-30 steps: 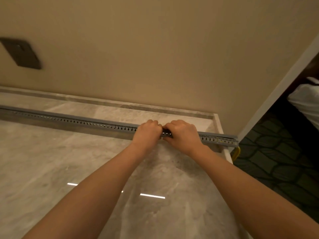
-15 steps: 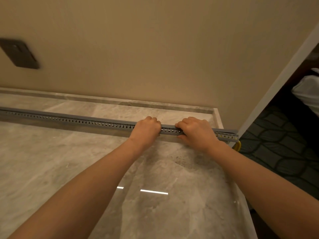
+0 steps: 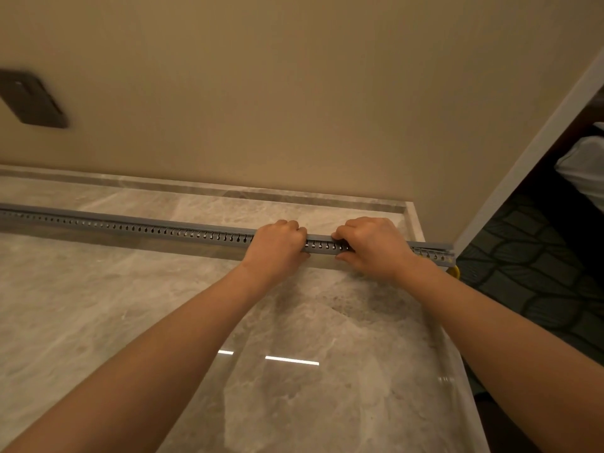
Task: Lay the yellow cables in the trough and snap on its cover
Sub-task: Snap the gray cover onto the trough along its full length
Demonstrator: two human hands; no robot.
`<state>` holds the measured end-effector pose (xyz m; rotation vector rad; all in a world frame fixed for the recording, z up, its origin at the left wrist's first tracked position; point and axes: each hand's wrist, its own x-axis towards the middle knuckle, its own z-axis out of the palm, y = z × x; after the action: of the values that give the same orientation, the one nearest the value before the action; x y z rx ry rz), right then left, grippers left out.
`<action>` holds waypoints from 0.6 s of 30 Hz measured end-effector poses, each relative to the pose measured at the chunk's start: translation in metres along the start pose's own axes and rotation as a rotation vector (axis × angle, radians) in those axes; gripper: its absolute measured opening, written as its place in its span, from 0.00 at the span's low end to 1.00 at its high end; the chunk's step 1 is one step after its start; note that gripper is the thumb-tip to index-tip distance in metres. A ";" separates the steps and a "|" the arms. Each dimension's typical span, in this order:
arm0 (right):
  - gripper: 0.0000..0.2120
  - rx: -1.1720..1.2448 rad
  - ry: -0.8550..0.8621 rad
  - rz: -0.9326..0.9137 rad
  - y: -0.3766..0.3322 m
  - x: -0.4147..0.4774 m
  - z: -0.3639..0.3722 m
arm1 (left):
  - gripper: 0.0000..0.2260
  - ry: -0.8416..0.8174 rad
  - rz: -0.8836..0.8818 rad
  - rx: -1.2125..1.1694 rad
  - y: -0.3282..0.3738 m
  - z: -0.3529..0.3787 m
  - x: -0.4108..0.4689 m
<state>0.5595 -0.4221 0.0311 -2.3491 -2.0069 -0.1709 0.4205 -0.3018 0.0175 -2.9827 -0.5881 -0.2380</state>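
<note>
A long grey slotted trough lies across the marble top from the left edge to the right end. Its flat grey cover sits along its top. My left hand is closed over the trough and cover right of the middle. A short gap away, my right hand grips them with fingers over the top and thumb at the front. A bit of yellow cable shows below the trough's right end; the rest of the cables are hidden inside.
The marble top has a raised back lip against the beige wall. A dark wall plate is at the left. Past the top's right edge lie dark patterned carpet and something white.
My right hand slid right along the trough, away from my left hand, opening a gap between them. My left hand stayed in place on the trough.
</note>
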 end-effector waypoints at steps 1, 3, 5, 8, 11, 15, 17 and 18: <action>0.15 0.006 0.008 0.000 0.000 0.000 0.000 | 0.13 0.018 0.002 -0.028 0.003 0.000 0.001; 0.15 0.011 0.030 -0.001 0.000 -0.001 0.002 | 0.13 0.059 0.042 -0.087 0.013 0.001 0.003; 0.14 0.011 0.050 -0.001 0.001 -0.002 0.002 | 0.13 0.090 0.090 -0.115 0.023 0.003 0.007; 0.13 0.033 0.069 0.008 0.000 -0.003 0.004 | 0.13 0.097 0.065 -0.102 0.029 0.002 0.010; 0.13 0.058 0.077 0.026 0.000 -0.004 0.005 | 0.11 0.053 0.062 -0.050 0.029 -0.001 0.012; 0.14 0.109 0.090 0.061 0.000 -0.006 0.005 | 0.08 0.008 0.113 0.032 0.031 -0.006 0.016; 0.15 0.135 0.099 0.092 0.000 -0.008 0.006 | 0.08 -0.007 0.128 0.051 0.031 -0.007 0.016; 0.16 0.143 0.099 0.106 -0.001 -0.009 0.007 | 0.08 -0.013 0.135 0.057 0.031 -0.007 0.017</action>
<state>0.5579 -0.4306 0.0230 -2.3038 -1.7832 -0.1319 0.4463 -0.3248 0.0258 -2.9549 -0.3863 -0.1875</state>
